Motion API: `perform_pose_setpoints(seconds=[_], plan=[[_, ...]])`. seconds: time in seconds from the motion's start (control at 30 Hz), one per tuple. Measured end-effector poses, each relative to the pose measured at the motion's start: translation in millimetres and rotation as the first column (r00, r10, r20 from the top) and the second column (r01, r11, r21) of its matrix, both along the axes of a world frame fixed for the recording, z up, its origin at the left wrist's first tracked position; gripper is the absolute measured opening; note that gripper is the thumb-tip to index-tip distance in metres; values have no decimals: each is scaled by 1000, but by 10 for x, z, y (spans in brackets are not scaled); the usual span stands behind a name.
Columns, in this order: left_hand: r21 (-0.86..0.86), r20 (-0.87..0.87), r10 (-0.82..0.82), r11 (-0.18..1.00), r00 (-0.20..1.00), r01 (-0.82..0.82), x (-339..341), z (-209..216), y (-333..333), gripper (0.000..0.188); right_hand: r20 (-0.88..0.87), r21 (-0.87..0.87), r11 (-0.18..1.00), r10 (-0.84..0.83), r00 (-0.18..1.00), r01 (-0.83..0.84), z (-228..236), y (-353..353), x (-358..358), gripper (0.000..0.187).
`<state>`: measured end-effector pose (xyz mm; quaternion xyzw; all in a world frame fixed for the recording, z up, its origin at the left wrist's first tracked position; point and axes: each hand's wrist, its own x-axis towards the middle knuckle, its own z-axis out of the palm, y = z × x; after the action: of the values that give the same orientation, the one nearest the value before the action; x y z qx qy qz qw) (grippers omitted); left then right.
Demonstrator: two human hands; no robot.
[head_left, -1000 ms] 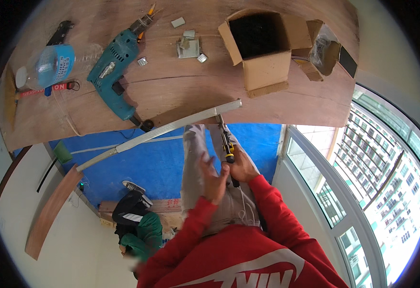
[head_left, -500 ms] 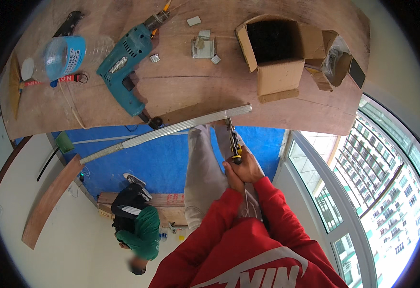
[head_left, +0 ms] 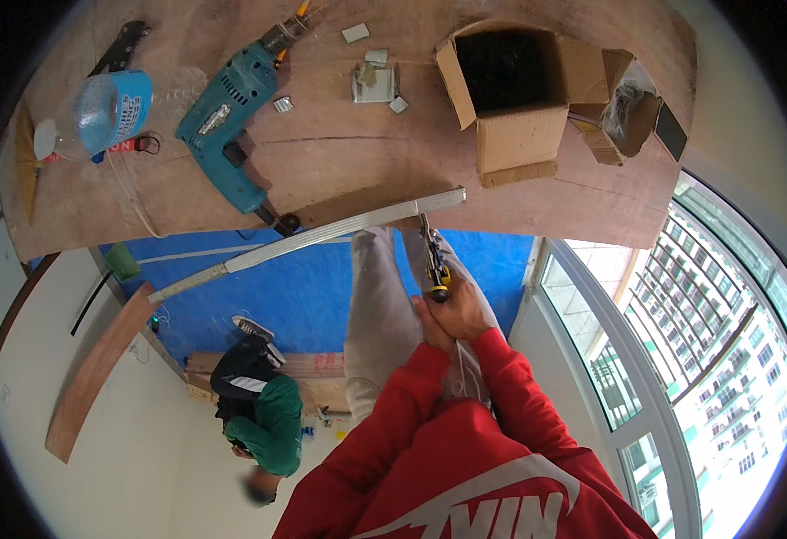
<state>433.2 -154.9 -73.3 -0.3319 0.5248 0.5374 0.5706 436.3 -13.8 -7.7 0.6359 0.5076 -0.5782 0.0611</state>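
Note:
My right hand (head_left: 465, 308) is closed round the handle of a narrow black-and-yellow tool, which looks like a hacksaw (head_left: 435, 260) seen nearly edge-on. My left hand (head_left: 436, 325) is closed at the same handle, pressed against the right; its fingers are partly hidden. The tool's far end meets a long silvery metal strip (head_left: 349, 229) near the strip's right end. That strip lies slantwise along the front edge of the wooden table (head_left: 340, 171), and its left part sticks out past the edge. Whether the blade has bitten into the metal is too small to tell.
On the table lie a teal power drill (head_left: 232, 117), a large clear bottle (head_left: 110, 112), small metal offcuts (head_left: 375, 85) and an open cardboard box (head_left: 521, 144). A curved wooden board (head_left: 97, 377) is at left. A person in green (head_left: 272, 427) is down by the blue floor sheet (head_left: 277, 310).
The whole view has shifted slightly up and left. Both hands and the hacksaw stay at nearly the same spot on the strip. The person in green has moved a little.

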Motion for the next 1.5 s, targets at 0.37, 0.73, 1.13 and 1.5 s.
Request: perform_pose_setpoints(seconds=[0.37,0.73,1.13,1.5], plan=[[-91,-45,-437,897,898,432,-459,45,107,61,94,12,999,-51,994,51,-93,-114,-104,36],[-851,-493,-327,-11,-806,525,-2668,900,1962,45,102,-205,979,29,994,-8,78,45,-27,36],[-775,-565,-334,-98,-754,624,-3197,1287,2041,22,-459,-444,896,-217,861,-11,685,-38,497,40],[-643,-686,-454,14,-568,766,-3446,2793,1609,35,520,355,935,-192,832,-7,47,738,-900,88]])
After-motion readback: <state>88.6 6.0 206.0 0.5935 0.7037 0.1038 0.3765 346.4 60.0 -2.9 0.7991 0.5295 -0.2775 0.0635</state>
